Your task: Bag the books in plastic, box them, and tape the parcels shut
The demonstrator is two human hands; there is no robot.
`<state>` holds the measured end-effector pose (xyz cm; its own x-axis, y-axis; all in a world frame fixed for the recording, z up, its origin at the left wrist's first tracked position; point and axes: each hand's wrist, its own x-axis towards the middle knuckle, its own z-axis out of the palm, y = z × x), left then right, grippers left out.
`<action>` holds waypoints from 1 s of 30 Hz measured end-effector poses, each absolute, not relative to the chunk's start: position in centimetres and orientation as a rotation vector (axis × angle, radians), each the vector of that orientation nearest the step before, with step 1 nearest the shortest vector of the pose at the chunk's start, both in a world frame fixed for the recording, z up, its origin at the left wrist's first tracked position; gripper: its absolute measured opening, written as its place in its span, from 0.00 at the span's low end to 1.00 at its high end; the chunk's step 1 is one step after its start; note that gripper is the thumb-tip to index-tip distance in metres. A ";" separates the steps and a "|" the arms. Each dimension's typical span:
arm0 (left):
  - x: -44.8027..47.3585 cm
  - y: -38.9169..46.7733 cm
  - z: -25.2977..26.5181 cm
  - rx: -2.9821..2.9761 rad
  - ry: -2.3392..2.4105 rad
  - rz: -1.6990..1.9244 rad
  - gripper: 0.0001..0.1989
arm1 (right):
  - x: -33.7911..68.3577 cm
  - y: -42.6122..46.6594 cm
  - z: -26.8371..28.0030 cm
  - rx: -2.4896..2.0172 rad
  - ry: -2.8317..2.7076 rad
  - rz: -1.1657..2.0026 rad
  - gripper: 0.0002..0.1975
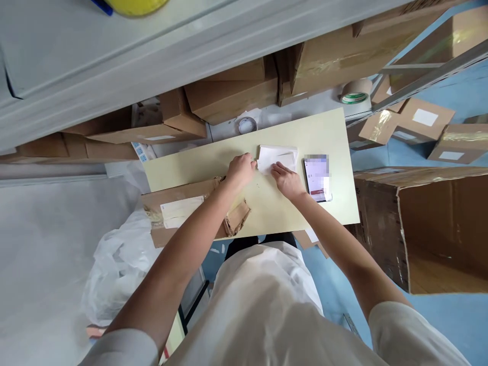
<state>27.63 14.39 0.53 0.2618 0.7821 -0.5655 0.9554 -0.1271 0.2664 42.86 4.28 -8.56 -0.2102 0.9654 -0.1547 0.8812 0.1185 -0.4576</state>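
On the cream tabletop (274,213) lies a small stack of folded white paper (278,155), its top sheet smaller than the one under it. My right hand (286,179) rests on the lower right of this paper, fingers stretched out and pressing down. Just off the paper's left edge, my left hand (242,169) is closed with the fingertips together; whatever they pinch, if anything, is too small to make out. A phone (318,178) with a lit screen lies right of the paper. Near my left forearm are a cardboard piece with a white label (182,212) and a torn cardboard scrap (237,217).
A tape roll (247,125) sits behind the tabletop, a larger brown tape roll (356,92) farther right. Cardboard boxes (236,94) line the shelf behind. A big carton (381,229) stands open at the right. White plastic bags (118,264) are heaped at the left.
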 end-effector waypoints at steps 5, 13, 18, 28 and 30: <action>27.7 14.5 0.3 1.763 1.547 -0.314 0.20 | 43.0 4.1 -8.7 -1.888 -1.725 0.685 0.11; 28.0 14.9 4.0 1.731 1.412 -0.051 0.19 | 42.0 4.3 -4.6 -1.438 -1.729 0.623 0.14; 25.8 16.6 7.5 2.104 1.298 -0.115 0.15 | 45.8 7.0 -1.6 -1.441 -1.662 0.848 0.30; 26.7 16.8 9.2 2.528 1.063 -0.093 0.19 | 46.2 10.4 -1.4 -1.175 -1.892 1.044 0.22; 27.9 16.5 8.5 2.507 0.922 -0.171 0.11 | 46.1 10.3 -1.2 -1.175 -1.933 1.003 0.21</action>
<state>27.95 16.46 8.51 0.7677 0.5822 -0.2676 0.6395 -0.6694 0.3781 46.14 10.32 -1.19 -0.3828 0.9132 0.1395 0.4117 0.3039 -0.8592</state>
